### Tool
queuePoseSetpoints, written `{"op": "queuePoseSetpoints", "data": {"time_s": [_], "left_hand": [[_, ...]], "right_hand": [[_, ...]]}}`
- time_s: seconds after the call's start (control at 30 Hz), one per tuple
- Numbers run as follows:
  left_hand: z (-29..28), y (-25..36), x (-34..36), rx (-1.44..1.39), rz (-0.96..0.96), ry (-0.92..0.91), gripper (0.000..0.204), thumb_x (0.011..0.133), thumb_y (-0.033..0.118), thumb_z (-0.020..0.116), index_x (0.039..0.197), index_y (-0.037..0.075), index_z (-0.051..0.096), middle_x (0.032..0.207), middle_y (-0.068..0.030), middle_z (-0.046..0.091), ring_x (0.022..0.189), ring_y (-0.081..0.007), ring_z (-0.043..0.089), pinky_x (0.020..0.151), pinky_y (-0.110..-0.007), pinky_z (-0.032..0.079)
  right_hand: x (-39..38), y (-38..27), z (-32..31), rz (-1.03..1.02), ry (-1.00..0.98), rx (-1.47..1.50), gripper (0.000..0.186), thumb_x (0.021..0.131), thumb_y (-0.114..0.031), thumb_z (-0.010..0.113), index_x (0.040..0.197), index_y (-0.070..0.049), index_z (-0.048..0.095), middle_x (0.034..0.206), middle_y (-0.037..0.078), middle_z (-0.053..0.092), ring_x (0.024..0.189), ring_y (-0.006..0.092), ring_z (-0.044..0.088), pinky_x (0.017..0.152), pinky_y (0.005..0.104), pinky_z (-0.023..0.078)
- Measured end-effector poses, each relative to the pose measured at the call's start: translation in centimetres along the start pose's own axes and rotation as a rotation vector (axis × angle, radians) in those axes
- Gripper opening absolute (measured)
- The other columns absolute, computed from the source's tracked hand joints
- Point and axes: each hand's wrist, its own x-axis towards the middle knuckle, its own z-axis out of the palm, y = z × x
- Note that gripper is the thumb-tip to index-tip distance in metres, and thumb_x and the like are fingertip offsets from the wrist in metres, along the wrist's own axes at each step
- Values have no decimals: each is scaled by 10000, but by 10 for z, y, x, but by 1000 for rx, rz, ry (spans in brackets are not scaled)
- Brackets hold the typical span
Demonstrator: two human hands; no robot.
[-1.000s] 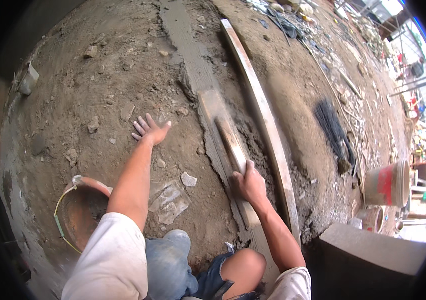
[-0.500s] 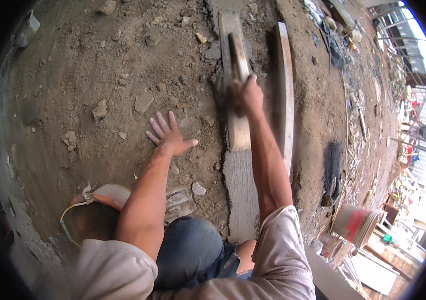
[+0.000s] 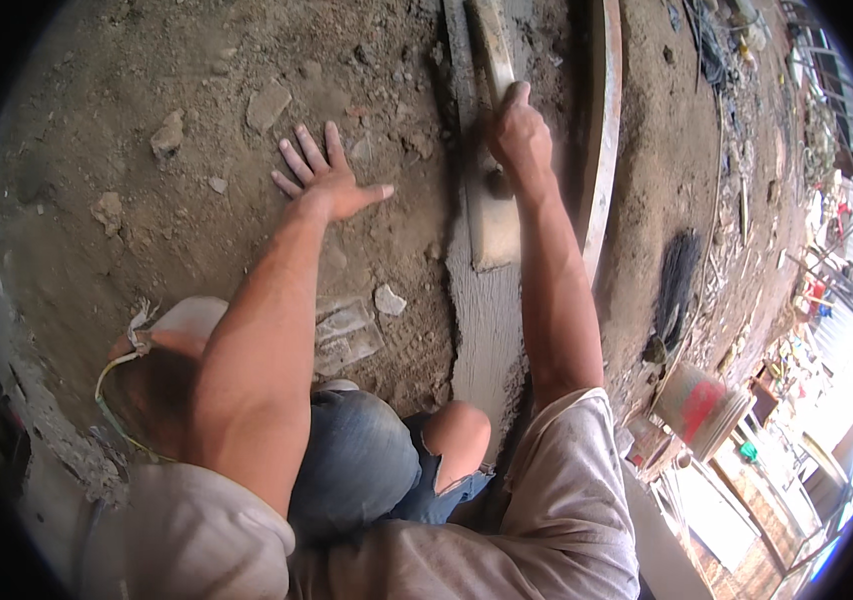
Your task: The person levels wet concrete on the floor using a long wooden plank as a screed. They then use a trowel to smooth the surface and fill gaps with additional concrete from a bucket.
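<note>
My right hand (image 3: 524,140) is closed round the handle of a long wooden float (image 3: 496,240). The float lies flat along a strip of wet grey mortar (image 3: 487,335), its far end running out of the picture at the top. My left hand (image 3: 329,187) rests palm down on the dirt to the left, fingers spread and holding nothing. A pale stone (image 3: 269,106) lies beyond it. Just right of the float, a long narrow bar (image 3: 603,135) runs beside the strip.
A pail (image 3: 192,318) with a cord handle stands at lower left, partly hidden by my left forearm. Clear crumpled plastic (image 3: 345,335) lies before my knee. To the right are a dark fibrous bundle (image 3: 678,290) and a bucket with a red patch (image 3: 702,405).
The view has shifted, so the ground sits higher in the picture. Against the stones, the float and my right hand have slid nearer me along the mortar. My left hand stays planted.
</note>
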Motion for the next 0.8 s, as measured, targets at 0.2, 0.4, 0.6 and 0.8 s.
{"op": "queuePoseSetpoints", "data": {"time_s": [0.2,0.4,0.6,0.8], "left_hand": [[37,-22,19,22,57,225,1299,792,938,440,1635,165,-176,1661,-282,-232,1510,-506,-253,1152,-750,-98],[51,-36,45,-16,200,354,1300,773,964,421,1659,157,-84,1692,-265,-138,1541,-501,-165,1189,-713,-12],[34,-73,81,-213,258,424,1201,854,875,447,1658,149,-70,1701,-256,-102,1558,-488,-105,1250,-598,28],[96,-42,41,-19,30,492,1159,881,818,475,1660,135,-44,1715,-230,-71,1573,-462,-59,1252,-594,18]], "right_hand": [[-144,41,34,9,-52,22,345,981,-250,546,1181,-2,412,925,333,697,880,515,695,786,584,554],[-290,101,63,61,-86,40,392,973,-225,552,1236,28,409,955,319,693,835,505,699,728,581,564],[-467,145,100,152,-156,125,451,988,-267,581,1296,11,403,994,310,678,822,482,702,698,568,571],[-682,191,135,286,-93,181,515,940,-238,663,1342,-29,417,1166,286,636,930,490,665,771,555,551]]}}
